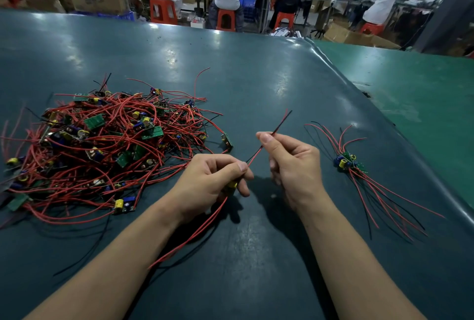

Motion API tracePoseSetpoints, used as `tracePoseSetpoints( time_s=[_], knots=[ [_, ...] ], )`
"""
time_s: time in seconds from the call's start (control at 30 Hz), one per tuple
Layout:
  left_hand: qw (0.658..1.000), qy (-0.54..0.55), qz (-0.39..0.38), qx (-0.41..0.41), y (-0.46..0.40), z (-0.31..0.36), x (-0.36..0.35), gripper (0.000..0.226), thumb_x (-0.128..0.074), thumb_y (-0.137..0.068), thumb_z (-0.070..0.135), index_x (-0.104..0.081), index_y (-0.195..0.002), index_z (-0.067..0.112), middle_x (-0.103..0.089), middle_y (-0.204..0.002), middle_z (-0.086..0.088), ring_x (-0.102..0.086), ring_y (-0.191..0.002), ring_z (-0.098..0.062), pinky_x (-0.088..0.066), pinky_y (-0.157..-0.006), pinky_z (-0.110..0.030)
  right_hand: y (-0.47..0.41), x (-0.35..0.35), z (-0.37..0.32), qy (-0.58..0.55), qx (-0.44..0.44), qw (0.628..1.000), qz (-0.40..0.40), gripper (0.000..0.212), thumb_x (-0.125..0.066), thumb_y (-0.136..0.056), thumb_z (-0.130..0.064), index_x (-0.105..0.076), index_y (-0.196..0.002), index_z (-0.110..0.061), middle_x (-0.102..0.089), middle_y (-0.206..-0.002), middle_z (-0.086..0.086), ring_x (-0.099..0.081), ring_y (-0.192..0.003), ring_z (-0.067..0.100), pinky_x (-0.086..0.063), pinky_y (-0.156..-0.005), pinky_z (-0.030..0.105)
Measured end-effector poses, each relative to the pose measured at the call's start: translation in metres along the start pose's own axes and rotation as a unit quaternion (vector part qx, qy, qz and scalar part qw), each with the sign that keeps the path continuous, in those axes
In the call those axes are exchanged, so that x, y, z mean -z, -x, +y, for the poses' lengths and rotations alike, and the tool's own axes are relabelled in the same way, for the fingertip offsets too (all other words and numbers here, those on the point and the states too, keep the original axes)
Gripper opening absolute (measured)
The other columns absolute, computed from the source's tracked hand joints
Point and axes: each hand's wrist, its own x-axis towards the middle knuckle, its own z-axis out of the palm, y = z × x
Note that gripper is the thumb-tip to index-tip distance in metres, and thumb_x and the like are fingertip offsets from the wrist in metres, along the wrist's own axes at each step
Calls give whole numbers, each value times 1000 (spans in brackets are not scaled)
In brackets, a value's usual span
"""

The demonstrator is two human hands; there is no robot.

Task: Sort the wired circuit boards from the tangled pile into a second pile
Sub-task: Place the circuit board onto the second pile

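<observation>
One wired circuit board (232, 186) sits just above the tabletop (256, 76) in the near centre, gripped in the curled fingers of the left hand (210, 183), while the right hand (292, 163) pinches its red and black wires (278, 124) between thumb and fingers. The tangled pile (102, 150) lies to the left and the small second pile (346, 162) to the right. Its long trailing leads (189, 235) hang near the tangle's loose strands, so carrying it right could snag and drag others along.
</observation>
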Motion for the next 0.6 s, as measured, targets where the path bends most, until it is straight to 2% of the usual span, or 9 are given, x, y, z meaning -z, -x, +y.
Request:
tracePoseSetpoints(
  time_s=[0.07, 0.2, 0.3, 0.47, 0.53, 0.6],
  knots=[
    [1000, -2, -11, 1, 1, 1, 0, 31, -54, -97, 11, -72, -72, 13, -66, -59, -6, -41, -43, -10, -30, -42, -14, -3, 1, 0, -7, 11, 999, 41, 10, -73, -87, -18, -78, -79, -18, -43, -44, -2, -30, -34, 9, -25, -35, 15],
    [999, -8, -34, -1, 3, 3, -1, 28, -54, -97, 12, -71, -75, 11, -67, -60, -6, -39, -57, -27, -29, -44, -19, -6, 3, 0, -45, 21, 994, 99, 12, -73, -86, -12, -75, -75, -15, -42, -44, -2, -30, -34, 8, -25, -36, 16],
    [999, -10, -46, -3, 3, 3, -1, 27, -54, -97, 12, -71, -76, 10, -67, -60, -6, -38, -60, -29, -29, -44, -19, -8, 3, 0, -64, 21, 990, 126, 11, -73, -87, -12, -74, -76, -14, -44, -44, -2, -31, -34, 8, -24, -37, 15],
    [997, -32, -74, -9, 4, 1, 2, 25, -59, -96, 13, -72, -75, 11, -68, -62, -7, -46, -53, -20, -34, -46, -18, -12, 7, 1, -97, 15, 981, 165, 10, -73, -86, -8, -71, -78, -13, -50, -47, -6, -40, -37, 5, -25, -35, 15],
    [995, -38, -89, -11, 6, 0, 4, 21, -63, -91, 18, -73, -74, 12, -69, -61, -8, -48, -49, -12, -36, -46, -16, -15, 13, -1, -113, 18, 976, 185, 10, -69, -89, -7, -68, -80, -12, -49, -46, -6, -40, -37, 5, -26, -35, 16],
    [995, -40, -90, -14, 7, 0, 3, 20, -62, -86, 23, -73, -73, 13, -69, -61, -9, -50, -50, -13, -37, -46, -16, -19, 20, -4, -136, 10, 970, 199, 11, -65, -92, -7, -64, -83, -12, -47, -44, -6, -37, -36, 5, -27, -34, 16]
  ],
)
